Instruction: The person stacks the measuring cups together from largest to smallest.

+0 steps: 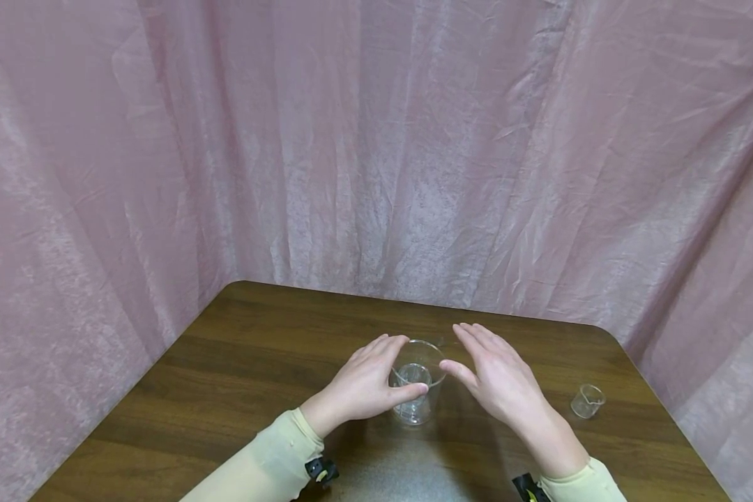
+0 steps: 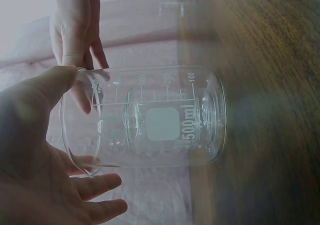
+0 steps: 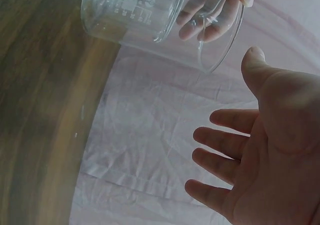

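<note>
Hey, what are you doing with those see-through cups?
A person has both hands around a big 500ml beaker that stands upright on the wooden table, with a smaller beaker inside it. The left hand is at the rim, its thumb reaching over it. The right hand is open beside the glass, not holding anything. Another little beaker stands by itself on the table, off to the right.

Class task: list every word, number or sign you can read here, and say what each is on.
"500ml": large beaker.
"100": large beaker's scale.
"200": large beaker's scale, slightly blurred.
Other print on large beaker: too blurred to read surely.
Print seen at inner beaker: too blurred.
Small beaker: none legible.
</note>
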Motion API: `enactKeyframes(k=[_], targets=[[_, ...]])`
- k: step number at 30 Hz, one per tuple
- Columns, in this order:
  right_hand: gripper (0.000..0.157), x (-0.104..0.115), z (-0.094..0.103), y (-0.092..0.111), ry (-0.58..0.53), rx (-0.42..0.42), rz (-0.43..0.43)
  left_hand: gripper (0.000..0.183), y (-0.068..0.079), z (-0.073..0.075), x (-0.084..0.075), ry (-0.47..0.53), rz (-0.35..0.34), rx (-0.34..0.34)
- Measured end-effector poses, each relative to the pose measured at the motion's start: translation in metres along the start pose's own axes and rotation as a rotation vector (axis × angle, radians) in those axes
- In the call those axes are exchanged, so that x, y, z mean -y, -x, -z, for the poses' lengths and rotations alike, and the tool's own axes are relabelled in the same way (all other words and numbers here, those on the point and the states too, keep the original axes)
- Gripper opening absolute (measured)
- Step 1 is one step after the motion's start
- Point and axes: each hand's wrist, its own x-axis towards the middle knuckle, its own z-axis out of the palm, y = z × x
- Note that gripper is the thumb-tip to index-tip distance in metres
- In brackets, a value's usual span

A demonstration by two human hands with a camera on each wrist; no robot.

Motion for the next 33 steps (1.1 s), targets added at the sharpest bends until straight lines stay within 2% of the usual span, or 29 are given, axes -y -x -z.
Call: enactKeyframes(k=[17, 33], targets=[[0.076, -0.017, 0.003, 0.010, 0.037, 0.015, -0.039, 0.091, 0.000, 0.000, 0.000, 0.000, 0.001, -0.009], [0.080, -0.039, 0.007, 0.022, 0.061, 0.052, -0.121, 0.095, 0.001, 0.000, 0.001, 0.009, 0.015, 0.001]])
